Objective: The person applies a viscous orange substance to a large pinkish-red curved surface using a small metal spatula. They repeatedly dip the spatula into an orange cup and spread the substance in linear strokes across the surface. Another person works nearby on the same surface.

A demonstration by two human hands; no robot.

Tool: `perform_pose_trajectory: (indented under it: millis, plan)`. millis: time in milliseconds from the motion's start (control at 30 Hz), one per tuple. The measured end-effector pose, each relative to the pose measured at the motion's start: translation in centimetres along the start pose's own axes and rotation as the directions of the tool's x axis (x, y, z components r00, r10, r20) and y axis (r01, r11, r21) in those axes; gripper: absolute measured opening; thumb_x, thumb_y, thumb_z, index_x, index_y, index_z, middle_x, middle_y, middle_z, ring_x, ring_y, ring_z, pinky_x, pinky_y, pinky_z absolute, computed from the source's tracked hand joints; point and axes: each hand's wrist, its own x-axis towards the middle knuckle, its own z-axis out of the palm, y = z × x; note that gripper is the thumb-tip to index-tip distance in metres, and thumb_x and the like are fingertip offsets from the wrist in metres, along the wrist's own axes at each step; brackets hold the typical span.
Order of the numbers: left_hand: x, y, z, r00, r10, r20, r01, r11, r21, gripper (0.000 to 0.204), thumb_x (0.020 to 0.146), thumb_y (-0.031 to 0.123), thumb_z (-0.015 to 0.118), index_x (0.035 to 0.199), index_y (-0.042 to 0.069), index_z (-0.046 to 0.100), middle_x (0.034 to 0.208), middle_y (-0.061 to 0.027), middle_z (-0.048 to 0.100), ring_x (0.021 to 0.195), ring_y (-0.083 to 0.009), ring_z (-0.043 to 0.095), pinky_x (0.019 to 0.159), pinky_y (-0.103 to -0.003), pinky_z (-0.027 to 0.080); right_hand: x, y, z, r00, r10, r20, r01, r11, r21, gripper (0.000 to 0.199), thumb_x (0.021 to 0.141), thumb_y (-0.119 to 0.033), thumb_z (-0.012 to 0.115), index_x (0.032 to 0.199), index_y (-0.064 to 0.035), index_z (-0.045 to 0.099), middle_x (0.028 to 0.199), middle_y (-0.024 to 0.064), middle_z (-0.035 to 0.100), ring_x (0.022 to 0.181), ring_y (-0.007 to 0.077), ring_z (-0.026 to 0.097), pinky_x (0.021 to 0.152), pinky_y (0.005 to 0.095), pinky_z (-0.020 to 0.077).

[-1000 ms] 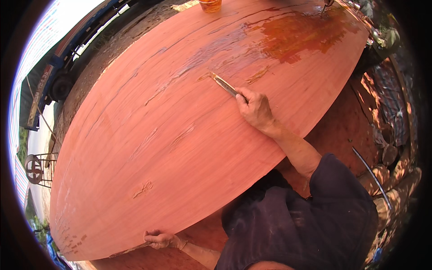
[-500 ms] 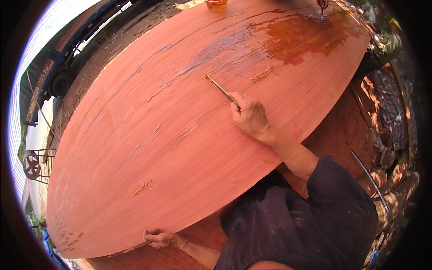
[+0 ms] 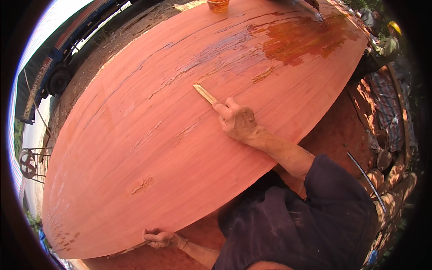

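A large reddish slab with pointed ends (image 3: pixel 103 162), its grain and cracks showing, fills most of the view. My right hand (image 3: pixel 240 121) is over its middle, closed around a flat, pale wooden stick (image 3: pixel 205 94). The stick's far tip meets the surface just below a long rough crack filled with paste. Down at the near left edge of the slab, my left hand (image 3: pixel 159 238) rests with its fingers curled in; what they hold, if anything, is hidden. Patches of dried-looking tan filler (image 3: pixel 142 185) mark the surface between my hands.
Wet amber liquid (image 3: pixel 292 42) coats the far right of the slab. A clear tub of amber liquid (image 3: pixel 218 5) stands on the far edge. Another person's hand (image 3: pixel 312 3) holds a thin tool there. A truck (image 3: pixel 58 67) is at far left; a metal bar (image 3: pixel 366 180) lies at right.
My right hand has moved left and a little nearer with the stick, which has turned to show its flat face. The other person's tool is tilted differently. My left hand stays put.
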Motion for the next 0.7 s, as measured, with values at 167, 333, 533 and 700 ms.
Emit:
perform_pose_trajectory:
  millis: [167,333,533,700]
  plan:
    - [-0.4,0.9,0.1,1.0,-0.017,0.006,0.018,1.0,-0.014,0.038,0.111,0.029,0.043,0.105,-0.002,0.064,0.08,-0.0003,0.049,0.068,-0.011,0.043,0.059,-0.025,0.037,0.8,0.7,-1.5,0.981,0.182,-0.064,-0.147,0.92,0.363,0.025,0.089,-0.005,0.061,0.111,-0.001,0.073,0.075,0.0163,0.063,0.067,0.0301,0.064,0.059,0.0389,0.051]
    - [-0.4,1.3,0.4,1.0,-0.021,0.004,0.021,0.999,-0.036,0.038,0.111,0.028,0.043,0.105,-0.002,0.064,0.08,-0.0005,0.049,0.069,-0.0115,0.044,0.06,-0.025,0.038,0.5,2.5,-1.5,0.947,0.265,-0.183,-0.218,0.946,0.241,0.024,0.091,-0.006,0.06,0.111,0.0006,0.072,0.08,0.02,0.066,0.07,0.032,0.066,0.062,0.0399,0.0514]
    - [-0.2,0.8,0.4,0.999,-0.034,-0.004,0.034,0.999,-0.039,0.038,0.111,0.028,0.043,0.106,-0.003,0.064,0.081,-0.0008,0.05,0.069,-0.0112,0.044,0.06,-0.024,0.037,0.1,1.4,0.0,0.977,0.116,-0.178,-0.068,0.964,0.259,0.027,0.092,-0.006,0.058,0.115,0.0025,0.07,0.08,0.0196,0.066,0.068,0.0314,0.065,0.061,0.0394,0.05]
    - [0.0,0.9,0.4,0.998,-0.054,0.018,0.055,0.997,-0.055,0.038,0.111,0.028,0.043,0.106,-0.004,0.064,0.082,-0.0014,0.051,0.069,-0.0109,0.044,0.059,-0.024,0.037,0.5,1.4,-1.5,0.908,0.417,0.038,-0.344,0.692,0.634,0.028,0.094,-0.008,0.057,0.116,0.003,0.071,0.069,0.001,0.058,0.059,0.0096,0.052,0.053,0.0288,0.0425]
